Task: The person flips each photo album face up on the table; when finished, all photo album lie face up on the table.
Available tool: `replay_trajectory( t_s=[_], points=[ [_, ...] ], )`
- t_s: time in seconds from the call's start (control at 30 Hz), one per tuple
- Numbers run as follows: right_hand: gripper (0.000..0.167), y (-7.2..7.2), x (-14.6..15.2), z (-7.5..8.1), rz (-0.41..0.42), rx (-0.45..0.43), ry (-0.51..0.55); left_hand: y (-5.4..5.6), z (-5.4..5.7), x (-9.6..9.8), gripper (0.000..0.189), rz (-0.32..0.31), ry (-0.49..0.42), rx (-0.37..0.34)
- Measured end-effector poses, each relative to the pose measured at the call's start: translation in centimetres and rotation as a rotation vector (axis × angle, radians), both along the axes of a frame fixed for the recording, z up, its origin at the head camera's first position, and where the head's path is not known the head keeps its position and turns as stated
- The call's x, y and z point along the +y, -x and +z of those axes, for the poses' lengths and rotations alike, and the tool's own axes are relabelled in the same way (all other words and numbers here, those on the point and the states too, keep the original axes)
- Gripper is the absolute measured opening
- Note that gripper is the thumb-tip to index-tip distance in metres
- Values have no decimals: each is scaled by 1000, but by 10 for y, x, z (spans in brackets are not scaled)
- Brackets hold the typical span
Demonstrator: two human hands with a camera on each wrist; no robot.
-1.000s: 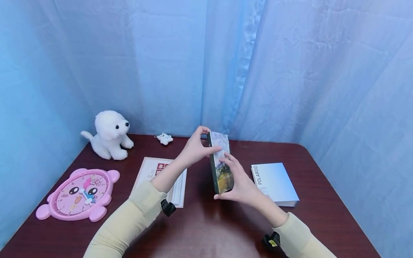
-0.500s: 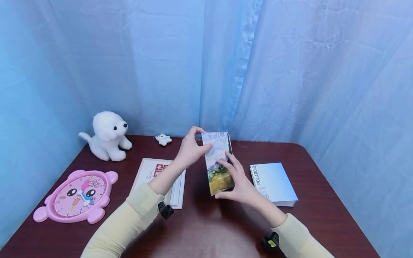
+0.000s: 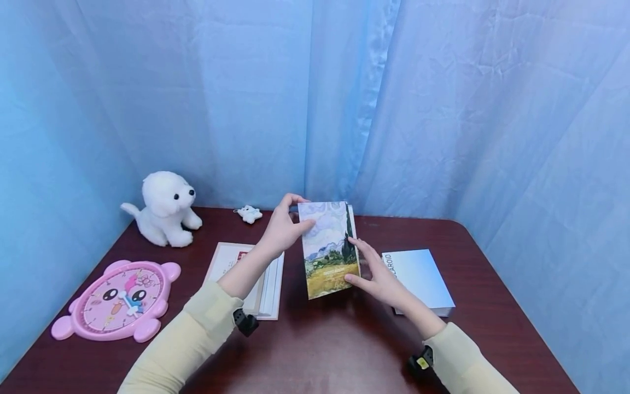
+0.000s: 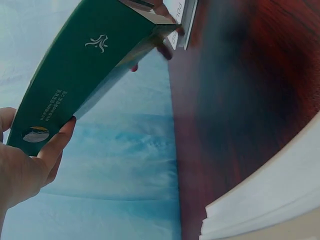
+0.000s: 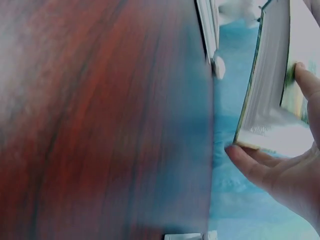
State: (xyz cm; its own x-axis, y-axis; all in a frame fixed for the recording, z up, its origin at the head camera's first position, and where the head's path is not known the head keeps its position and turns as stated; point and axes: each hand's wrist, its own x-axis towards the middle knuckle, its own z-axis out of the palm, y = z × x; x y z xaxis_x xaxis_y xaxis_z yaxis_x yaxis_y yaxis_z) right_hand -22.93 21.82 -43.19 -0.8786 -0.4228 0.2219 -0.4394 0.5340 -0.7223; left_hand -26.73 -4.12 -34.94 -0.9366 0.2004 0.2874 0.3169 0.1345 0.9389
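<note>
In the head view a thick book (image 3: 325, 251), its front cover a painted landscape, is held up above the middle of the table. My left hand (image 3: 283, 230) grips it at its upper left, thumb on the cover and fingers behind. At the lower right my right hand (image 3: 381, 276) pinches its edge, thumb on the front. The book's green spine (image 4: 75, 70) with pale print faces the left wrist view. The right wrist view shows its pale page edges (image 5: 267, 75) and my right thumb and fingers at the cover edges.
On the dark table (image 3: 315, 350) a white POLAROID book (image 3: 423, 279) lies right and a white-covered book (image 3: 268, 290) left, partly under my left arm. A pink clock (image 3: 120, 298), white plush dog (image 3: 169, 208) and small white star charm (image 3: 249, 214) lie left. Blue curtains (image 3: 246, 109) surround the table.
The book has turned so its painted cover faces the head view and its spine is out of that view. My left hand has shifted left; my right hand has moved slightly right.
</note>
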Motion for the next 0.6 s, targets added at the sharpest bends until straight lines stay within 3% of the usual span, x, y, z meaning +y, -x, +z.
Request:
replay_trajectory(
  t_s=[0.13, 0.37, 0.5, 0.6],
  points=[
    [80, 1, 2, 0, 1, -12, -32, 4, -9, -3, 36, -23, -27, 5],
    [77, 1, 2, 1, -17, 92, -147, 6, -19, -8, 38, -46, -13, 16],
    [77, 2, 2, 2, -22, 115, -186, 10, -26, -11, 39, -22, 34, 12],
    [80, 1, 2, 3, -32, 127, -209, 12, -32, -12, 35, -16, 129, 21]
  ],
)
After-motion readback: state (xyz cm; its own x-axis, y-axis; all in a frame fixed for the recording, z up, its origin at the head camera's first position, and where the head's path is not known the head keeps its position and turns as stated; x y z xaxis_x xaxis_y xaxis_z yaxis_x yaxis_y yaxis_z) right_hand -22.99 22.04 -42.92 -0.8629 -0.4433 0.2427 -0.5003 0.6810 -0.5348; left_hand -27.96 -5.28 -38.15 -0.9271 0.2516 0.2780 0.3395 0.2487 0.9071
